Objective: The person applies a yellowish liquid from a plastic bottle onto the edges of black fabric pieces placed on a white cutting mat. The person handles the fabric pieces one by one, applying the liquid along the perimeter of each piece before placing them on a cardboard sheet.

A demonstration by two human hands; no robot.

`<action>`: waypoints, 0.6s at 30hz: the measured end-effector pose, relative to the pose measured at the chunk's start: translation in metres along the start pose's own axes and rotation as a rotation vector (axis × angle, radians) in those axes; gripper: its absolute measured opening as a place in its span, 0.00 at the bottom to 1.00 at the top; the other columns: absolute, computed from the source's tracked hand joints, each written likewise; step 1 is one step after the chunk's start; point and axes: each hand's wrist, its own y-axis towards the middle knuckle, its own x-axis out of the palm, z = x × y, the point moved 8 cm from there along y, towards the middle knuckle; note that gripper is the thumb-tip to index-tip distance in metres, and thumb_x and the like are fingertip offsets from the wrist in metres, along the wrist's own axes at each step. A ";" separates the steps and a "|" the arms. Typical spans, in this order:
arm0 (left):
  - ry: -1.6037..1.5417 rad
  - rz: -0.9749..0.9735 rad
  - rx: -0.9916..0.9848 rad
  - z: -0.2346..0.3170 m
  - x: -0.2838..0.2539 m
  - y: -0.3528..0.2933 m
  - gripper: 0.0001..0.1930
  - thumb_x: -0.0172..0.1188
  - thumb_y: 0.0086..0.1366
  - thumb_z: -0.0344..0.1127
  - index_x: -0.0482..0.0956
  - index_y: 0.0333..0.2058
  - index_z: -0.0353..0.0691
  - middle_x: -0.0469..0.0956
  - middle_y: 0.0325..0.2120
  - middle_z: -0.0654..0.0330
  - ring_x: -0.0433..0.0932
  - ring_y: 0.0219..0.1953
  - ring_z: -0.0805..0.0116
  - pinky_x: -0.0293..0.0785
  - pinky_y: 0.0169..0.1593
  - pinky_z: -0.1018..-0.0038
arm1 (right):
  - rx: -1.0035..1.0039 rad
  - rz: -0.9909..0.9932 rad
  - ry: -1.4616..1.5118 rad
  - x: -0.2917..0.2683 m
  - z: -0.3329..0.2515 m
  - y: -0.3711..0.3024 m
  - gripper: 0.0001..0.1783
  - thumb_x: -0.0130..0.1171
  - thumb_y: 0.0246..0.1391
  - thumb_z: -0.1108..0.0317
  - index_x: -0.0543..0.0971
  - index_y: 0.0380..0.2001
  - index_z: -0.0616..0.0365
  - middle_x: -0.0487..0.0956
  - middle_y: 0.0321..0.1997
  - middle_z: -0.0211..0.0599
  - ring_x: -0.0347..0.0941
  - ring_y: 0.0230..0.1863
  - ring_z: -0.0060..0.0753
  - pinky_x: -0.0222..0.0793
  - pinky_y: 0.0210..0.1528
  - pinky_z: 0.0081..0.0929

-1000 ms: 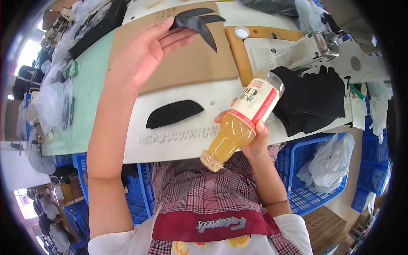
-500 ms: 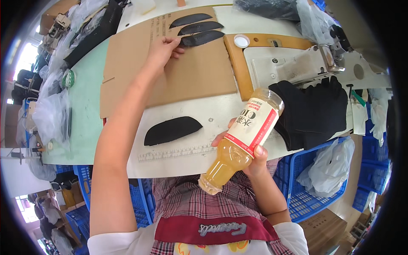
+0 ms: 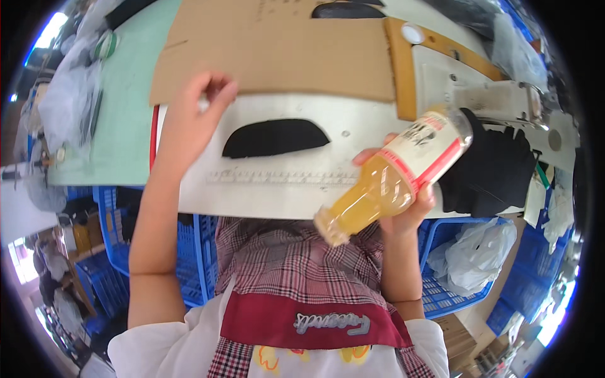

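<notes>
My right hand (image 3: 409, 201) is wrapped round a clear plastic bottle (image 3: 378, 186) of yellowish liquid with a cream and red label. The bottle is tilted over the table's front edge, its narrow neck pointing down and to the left. My left hand (image 3: 198, 113), a little blurred, hovers by the near edge of the cardboard sheet (image 3: 283, 57). Its fingers are loosely bent, and nothing shows in them. Just right of it a black half-moon fabric piece (image 3: 275, 138) lies flat on the white table. More dark curved pieces (image 3: 346, 11) lie on the cardboard's far end.
A ruler scale (image 3: 277, 177) runs along the table front. At the right are a round white lid-like disc (image 3: 413, 33), a sewing machine (image 3: 498, 101) and folded black fabric (image 3: 488, 170). Blue baskets (image 3: 205, 258) stand below the table. A green tape roll (image 3: 107, 44) sits at the left.
My left hand has left the dark pieces on the cardboard and drawn back toward me. The bottle stays in my right hand. The whole view has shifted, so the table appears higher.
</notes>
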 end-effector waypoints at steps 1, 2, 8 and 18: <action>0.074 -0.003 -0.041 -0.005 -0.006 -0.023 0.09 0.56 0.62 0.36 0.75 0.32 0.34 0.75 0.27 0.61 0.71 0.33 0.74 0.65 0.40 0.78 | -0.029 0.008 -0.046 -0.001 -0.004 0.003 0.46 0.59 0.38 0.36 0.63 0.51 0.62 0.74 0.43 0.60 0.74 0.45 0.46 0.72 0.44 0.32; 0.171 0.019 -0.013 -0.005 -0.010 -0.043 0.09 0.56 0.61 0.35 0.75 0.31 0.34 0.74 0.27 0.61 0.70 0.33 0.72 0.64 0.41 0.77 | -0.068 0.010 -0.068 -0.001 -0.008 0.007 0.46 0.57 0.40 0.36 0.62 0.52 0.63 0.74 0.43 0.59 0.74 0.45 0.46 0.71 0.47 0.33; 0.248 0.132 0.084 -0.004 0.006 -0.095 0.05 0.55 0.58 0.34 0.74 0.29 0.39 0.70 0.26 0.63 0.66 0.34 0.66 0.53 0.46 0.67 | -0.291 0.091 -0.350 0.020 -0.035 0.035 0.40 0.53 0.51 0.46 0.60 0.56 0.68 0.70 0.53 0.50 0.69 0.53 0.45 0.62 0.57 0.36; 0.163 0.159 0.115 -0.009 0.022 -0.082 0.04 0.55 0.56 0.31 0.72 0.27 0.38 0.67 0.25 0.64 0.65 0.35 0.67 0.52 0.48 0.69 | -0.501 -0.132 -0.938 0.125 -0.035 0.041 0.19 0.72 0.35 0.65 0.79 0.31 0.64 0.80 0.29 0.34 0.76 0.30 0.21 0.72 0.34 0.19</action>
